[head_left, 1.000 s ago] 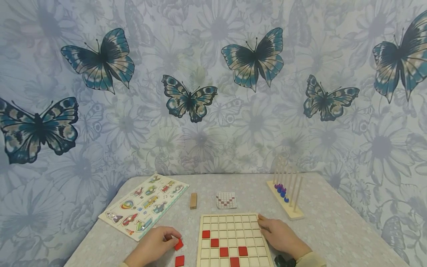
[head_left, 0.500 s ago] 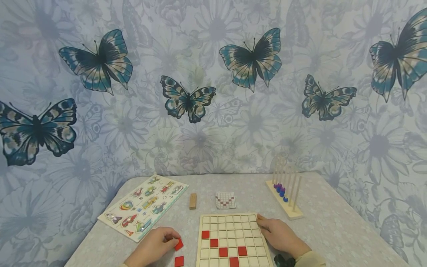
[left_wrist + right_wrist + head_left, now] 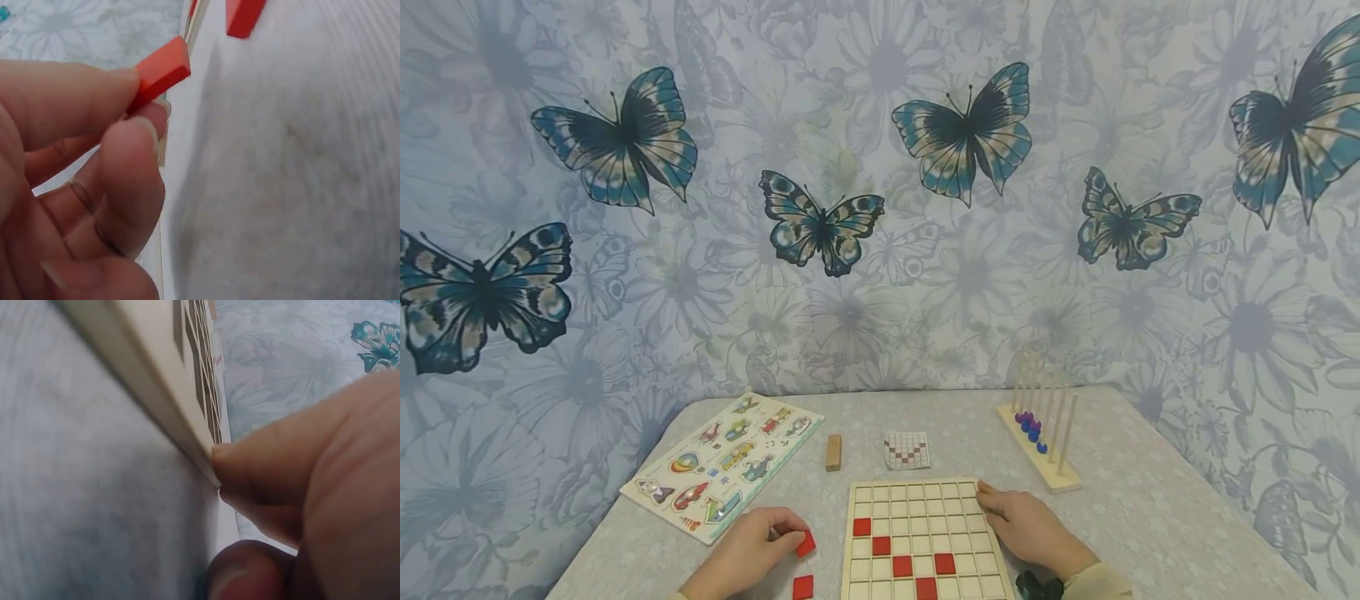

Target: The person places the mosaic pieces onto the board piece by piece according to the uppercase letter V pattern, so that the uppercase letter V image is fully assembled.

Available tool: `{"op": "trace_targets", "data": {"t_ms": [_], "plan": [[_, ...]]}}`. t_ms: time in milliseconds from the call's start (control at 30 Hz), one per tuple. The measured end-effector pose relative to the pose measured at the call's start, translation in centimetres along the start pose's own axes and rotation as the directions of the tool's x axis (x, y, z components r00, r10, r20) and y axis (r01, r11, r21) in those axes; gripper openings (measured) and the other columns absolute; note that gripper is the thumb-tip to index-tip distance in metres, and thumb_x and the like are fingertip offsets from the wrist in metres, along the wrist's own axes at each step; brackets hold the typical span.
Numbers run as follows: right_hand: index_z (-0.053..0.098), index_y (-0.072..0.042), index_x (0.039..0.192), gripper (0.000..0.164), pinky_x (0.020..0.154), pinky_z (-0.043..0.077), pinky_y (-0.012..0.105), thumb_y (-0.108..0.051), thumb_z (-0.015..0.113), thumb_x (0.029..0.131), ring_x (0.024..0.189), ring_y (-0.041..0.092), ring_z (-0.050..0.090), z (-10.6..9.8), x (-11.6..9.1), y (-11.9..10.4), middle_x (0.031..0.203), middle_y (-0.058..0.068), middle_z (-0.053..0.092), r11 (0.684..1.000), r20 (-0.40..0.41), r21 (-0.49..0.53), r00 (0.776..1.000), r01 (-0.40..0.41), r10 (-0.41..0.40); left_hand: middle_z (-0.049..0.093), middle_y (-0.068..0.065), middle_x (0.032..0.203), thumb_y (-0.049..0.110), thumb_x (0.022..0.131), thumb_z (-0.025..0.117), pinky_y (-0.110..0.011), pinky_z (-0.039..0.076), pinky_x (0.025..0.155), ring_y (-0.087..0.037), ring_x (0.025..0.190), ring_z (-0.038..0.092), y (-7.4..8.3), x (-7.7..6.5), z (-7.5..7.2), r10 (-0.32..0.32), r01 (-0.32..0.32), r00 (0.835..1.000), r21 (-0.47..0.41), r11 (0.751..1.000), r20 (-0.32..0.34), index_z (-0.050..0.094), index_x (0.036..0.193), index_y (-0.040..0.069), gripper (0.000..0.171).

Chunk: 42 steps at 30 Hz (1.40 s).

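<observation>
Between thumb and fingers, my left hand [image 3: 748, 542] pinches a red square tile [image 3: 164, 72], tilted, to the left of the wooden grid board [image 3: 931, 525]. A second red tile [image 3: 802, 587] lies on the table just below that hand in the head view. Several red tiles, one of them in the left column [image 3: 862, 527], sit in the board's cells along a slanting line that turns up again on the right. At the board's far right corner, my right hand [image 3: 1028, 531] grips the edge with its fingertips [image 3: 228, 464]; its other fingers are curled below.
Behind the board lie a printed pattern card [image 3: 907, 450] and a small wooden block [image 3: 833, 452]. A picture puzzle board [image 3: 730, 458] is at the left. A peg stand [image 3: 1054, 475] with blue and purple beads stands at the right. A dark object [image 3: 1039, 586] is beside the right wrist.
My left hand has raised the red tile slightly and brought it a little to the right. The right hand stays at the board's corner; the head view has shifted a touch.
</observation>
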State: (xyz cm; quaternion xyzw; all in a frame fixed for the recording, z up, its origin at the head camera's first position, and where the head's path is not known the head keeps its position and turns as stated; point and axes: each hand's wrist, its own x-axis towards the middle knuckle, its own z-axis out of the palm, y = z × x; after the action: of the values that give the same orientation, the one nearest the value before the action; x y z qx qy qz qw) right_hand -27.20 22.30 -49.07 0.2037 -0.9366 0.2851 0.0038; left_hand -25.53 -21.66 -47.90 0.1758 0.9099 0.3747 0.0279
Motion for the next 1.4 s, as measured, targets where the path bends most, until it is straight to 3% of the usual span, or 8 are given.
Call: {"op": "trace_targets", "data": {"t_ms": [233, 433, 600, 800, 1167, 1400], "plan": [[0.063, -0.001, 0.138, 0.04, 0.106, 0.044, 0.061, -0.014, 0.063, 0.101, 0.133, 0.042, 0.056, 0.1, 0.1, 0.1, 0.151, 0.015, 0.054, 1.0, 0.01, 0.001, 1.0, -0.001, 0.001, 0.072, 0.007, 0.086, 0.03, 0.098, 0.07, -0.025, 0.048, 0.053, -0.006, 0.06, 0.055, 1.1, 0.5, 0.5, 0.043, -0.038, 0.999, -0.133, 0.99, 0.031, 0.077, 0.101, 0.02, 0.012], [0.064, -0.002, 0.138, 0.038, 0.105, 0.045, 0.06, -0.014, 0.064, 0.101, 0.131, 0.041, 0.058, 0.0, 0.2, -0.1, 0.149, 0.015, 0.056, 1.0, -0.002, -0.022, 1.0, -0.001, 0.001, 0.072, 0.003, 0.091, 0.028, 0.1, 0.069, -0.028, 0.053, 0.056, -0.01, 0.06, 0.058, 4.5, 1.3, 1.7, 0.072, -0.044, 0.991, -0.24, 0.97, 0.111, 0.077, 0.1, 0.018, 0.013], [0.065, -0.002, 0.137, 0.038, 0.106, 0.044, 0.06, -0.015, 0.064, 0.101, 0.132, 0.041, 0.058, -0.1, 0.3, -0.2, 0.149, 0.015, 0.056, 1.0, -0.008, -0.02, 1.0, -0.002, 0.002, 0.07, 0.005, 0.088, 0.024, 0.099, 0.07, -0.025, 0.05, 0.055, -0.006, 0.059, 0.055, 6.7, 1.9, 2.9, 0.142, -0.112, 0.983, -0.224, 0.968, 0.12, 0.075, 0.095, 0.017, 0.01], [0.065, -0.001, 0.137, 0.038, 0.105, 0.045, 0.061, -0.014, 0.064, 0.101, 0.131, 0.042, 0.058, -0.1, 0.1, -0.2, 0.149, 0.016, 0.056, 1.0, -0.006, -0.017, 1.0, 0.001, -0.001, 0.069, 0.01, 0.084, 0.024, 0.097, 0.073, -0.024, 0.048, 0.065, -0.003, 0.074, 0.058, 8.6, 3.6, 4.8, 0.205, -0.187, 0.974, -0.166, 0.968, 0.098, 0.074, 0.09, 0.02, 0.008], [0.065, -0.001, 0.136, 0.038, 0.106, 0.043, 0.061, -0.013, 0.065, 0.1, 0.133, 0.043, 0.057, -0.2, 0.1, -0.3, 0.149, 0.016, 0.056, 1.0, 0.007, 0.003, 1.0, -0.023, 0.023, 0.069, 0.003, 0.084, 0.017, 0.097, 0.071, -0.029, 0.049, 0.059, -0.012, 0.063, 0.06, 11.5, 7.0, 8.1, 0.119, -0.085, 0.985, -0.241, 0.967, 0.128, 0.075, 0.093, 0.015, 0.006], [0.064, -0.002, 0.138, 0.039, 0.104, 0.046, 0.061, -0.016, 0.064, 0.102, 0.131, 0.042, 0.058, -0.2, 0.0, 0.0, 0.148, 0.017, 0.056, 1.0, -0.005, -0.015, 1.0, 0.014, -0.014, 0.068, 0.008, 0.077, 0.014, 0.095, 0.073, -0.026, 0.049, 0.057, -0.007, 0.059, 0.059, 13.1, 8.7, 10.2, 0.109, -0.086, 0.986, -0.173, 0.981, 0.128, 0.076, 0.09, 0.015, 0.006]]}}
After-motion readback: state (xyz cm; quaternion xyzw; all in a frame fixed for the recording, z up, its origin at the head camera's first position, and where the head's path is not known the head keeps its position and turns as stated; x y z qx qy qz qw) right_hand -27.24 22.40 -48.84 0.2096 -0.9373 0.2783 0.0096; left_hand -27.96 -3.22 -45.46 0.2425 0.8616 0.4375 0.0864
